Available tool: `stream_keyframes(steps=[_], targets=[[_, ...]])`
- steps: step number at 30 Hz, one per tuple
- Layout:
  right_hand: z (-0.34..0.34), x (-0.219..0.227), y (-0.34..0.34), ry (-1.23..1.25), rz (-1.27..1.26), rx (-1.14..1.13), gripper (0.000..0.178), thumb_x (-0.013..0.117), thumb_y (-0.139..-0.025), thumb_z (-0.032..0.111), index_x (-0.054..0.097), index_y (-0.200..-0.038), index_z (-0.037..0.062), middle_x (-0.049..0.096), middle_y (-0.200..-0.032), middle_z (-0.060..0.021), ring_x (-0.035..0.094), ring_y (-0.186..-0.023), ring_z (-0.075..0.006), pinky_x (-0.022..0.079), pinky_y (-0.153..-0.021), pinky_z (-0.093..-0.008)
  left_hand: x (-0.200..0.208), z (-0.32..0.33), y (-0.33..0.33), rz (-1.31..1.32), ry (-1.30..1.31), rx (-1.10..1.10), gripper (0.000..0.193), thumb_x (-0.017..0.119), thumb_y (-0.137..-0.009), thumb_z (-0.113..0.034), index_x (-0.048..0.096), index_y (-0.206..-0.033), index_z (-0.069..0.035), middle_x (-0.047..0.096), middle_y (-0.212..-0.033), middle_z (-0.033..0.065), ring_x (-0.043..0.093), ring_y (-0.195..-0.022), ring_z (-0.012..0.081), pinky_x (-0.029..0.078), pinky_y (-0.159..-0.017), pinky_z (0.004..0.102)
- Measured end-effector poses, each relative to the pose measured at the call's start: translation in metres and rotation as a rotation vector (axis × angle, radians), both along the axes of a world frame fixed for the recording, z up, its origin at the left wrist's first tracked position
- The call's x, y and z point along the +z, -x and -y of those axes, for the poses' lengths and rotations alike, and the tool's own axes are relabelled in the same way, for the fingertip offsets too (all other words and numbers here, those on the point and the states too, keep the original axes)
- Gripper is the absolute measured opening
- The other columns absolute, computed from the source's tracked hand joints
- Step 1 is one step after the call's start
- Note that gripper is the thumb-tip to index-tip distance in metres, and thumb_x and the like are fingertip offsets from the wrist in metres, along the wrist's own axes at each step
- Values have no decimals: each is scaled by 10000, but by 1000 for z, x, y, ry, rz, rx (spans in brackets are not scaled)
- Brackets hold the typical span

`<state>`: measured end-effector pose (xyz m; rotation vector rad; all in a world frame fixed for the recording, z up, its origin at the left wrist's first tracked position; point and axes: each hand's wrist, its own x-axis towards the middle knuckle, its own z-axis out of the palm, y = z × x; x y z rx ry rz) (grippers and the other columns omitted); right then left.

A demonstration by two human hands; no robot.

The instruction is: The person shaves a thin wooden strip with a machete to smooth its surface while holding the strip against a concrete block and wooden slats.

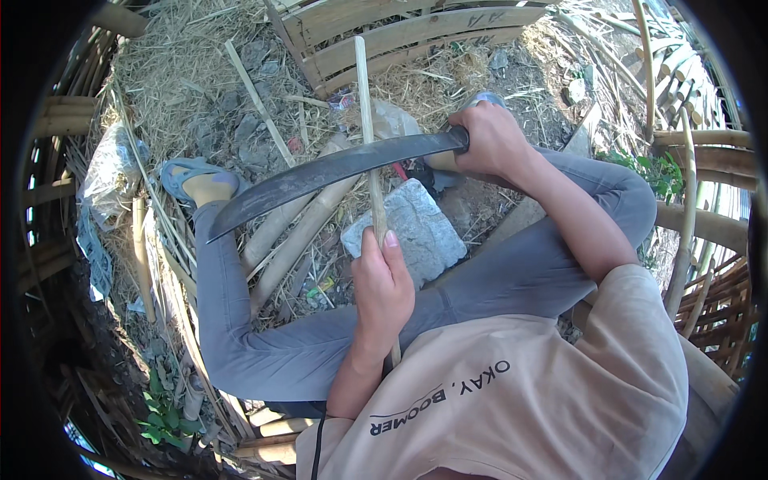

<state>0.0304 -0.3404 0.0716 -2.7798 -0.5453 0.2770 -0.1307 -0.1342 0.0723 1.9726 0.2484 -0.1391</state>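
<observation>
My left hand point(382, 280) is closed around a long, thin wooden stick point(364, 92), which points away from me above the stone. The stick's lower end runs down beside my left wrist toward my shirt. In my right hand point(492, 140) is the handle of a machete, its dark curved blade point(312, 174) stretching left across the stick. The blade's tip hangs near my left shin. Whether the edge touches the stick I cannot tell. A pale, blocky stone point(428, 228) lies on the ground between my legs, partly behind my left hand.
Bamboo poles point(300, 232) lie left of the stone. A slatted wooden crate point(400, 36) stands at the far side, amid straw-covered ground point(176, 72). A plastic bag point(116, 164) is at the left. Cut bamboo pieces point(684, 72) are piled at the far right.
</observation>
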Motion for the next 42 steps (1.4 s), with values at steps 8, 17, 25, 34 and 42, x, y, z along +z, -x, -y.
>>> stream_keyframes(steps=[8,17,25,34,42], targets=[[17,-3,-18,45,58,-108,251,709,-639,195,728,-842,48,690,-827,-216,660,-834,-387,538,-798,-462,3,2,4,75,-16,-36,250,439,-1055,-200,496,-973,31,494,-540,183,543,-470,378,347,-471,464],[58,-3,-41,121,316,-277,321,706,-655,169,767,-958,81,697,-837,-194,682,-814,-361,562,-763,-453,-1,13,8,12,58,-48,278,442,-1067,-219,499,-904,-2,425,-528,97,413,-444,197,324,-472,393],[63,19,-36,176,272,-371,365,681,-686,167,760,-1026,62,703,-831,-226,688,-840,-371,549,-796,-450,-8,7,4,-13,104,-78,265,453,-1056,-224,500,-933,7,484,-549,143,519,-464,277,370,-478,415],[19,2,-3,64,167,21,264,663,-682,187,757,-900,72,698,-762,-194,694,-744,-378,568,-709,-451,-38,-7,0,-98,287,32,339,462,-1064,-286,531,-896,1,452,-589,50,428,-549,121,370,-522,347],[0,-5,14,75,29,102,269,755,-589,212,726,-809,59,680,-717,-189,694,-726,-380,562,-679,-457,-35,-4,3,-32,198,42,356,392,-1089,-290,502,-845,-56,419,-596,-33,383,-503,55,313,-459,259]])
